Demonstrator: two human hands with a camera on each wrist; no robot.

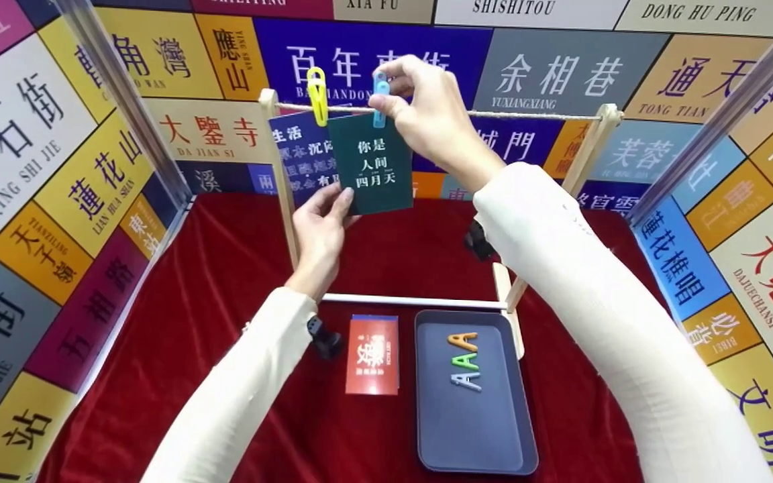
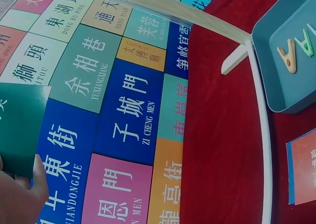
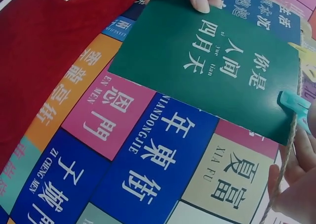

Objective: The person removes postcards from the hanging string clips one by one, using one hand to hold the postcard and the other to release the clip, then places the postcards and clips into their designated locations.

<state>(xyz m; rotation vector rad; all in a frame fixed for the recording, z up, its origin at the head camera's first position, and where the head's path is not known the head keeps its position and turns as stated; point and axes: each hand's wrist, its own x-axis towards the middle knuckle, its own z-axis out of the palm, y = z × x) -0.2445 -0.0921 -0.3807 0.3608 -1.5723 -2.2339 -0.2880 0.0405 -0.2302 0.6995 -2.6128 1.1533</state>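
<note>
Left hand (image 1: pixel 323 225) pinches the lower-left corner of the dark-green rectangular card (image 1: pixel 378 161), its top at the beige twisted rope (image 1: pixel 527 115); right hand (image 1: pixel 430 111) pinches the light-blue plastic clothespin (image 1: pixel 379 119) there. A level card should clip squarely.

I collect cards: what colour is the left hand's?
The card is dark green, clearest in the right wrist view.

Head view: from above, behind outstretched sleeves (image 1: pixel 534 228), facing forward and down; widest and farthest, tray (image 1: pixel 477 429) at lower right of centre. Left wrist view: nearer, rotated sideways, facing lettered wall (image 2: pixel 123 115); green card (image 2: pixel 19 125) cut by left edge, tray at upper right. Right wrist view: close up, rotated other way, green card across upper centre. All three share green card and wall.
</note>
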